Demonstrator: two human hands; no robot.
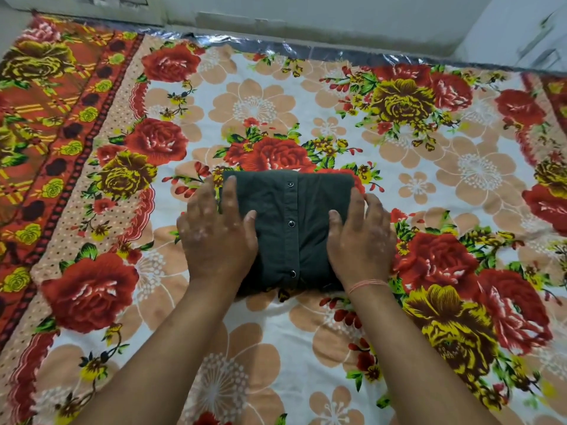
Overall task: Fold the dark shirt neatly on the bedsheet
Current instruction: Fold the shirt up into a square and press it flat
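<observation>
The dark shirt [290, 222] lies folded into a compact rectangle in the middle of the floral bedsheet [306, 96], its button placket with three snaps running down the centre. My left hand [216, 231] rests flat on the shirt's left side, fingers spread, some lying over the left edge. My right hand [360, 240] rests flat on the right side, fingers reaching past the right edge onto the sheet. Neither hand grips the cloth. A thin pinkish thread circles my right wrist.
The bedsheet has red and yellow roses and peach flowers, with an orange patterned border [61, 118] along the left. A shiny silver strip [306, 49] runs along the far edge, against a pale wall [306, 16].
</observation>
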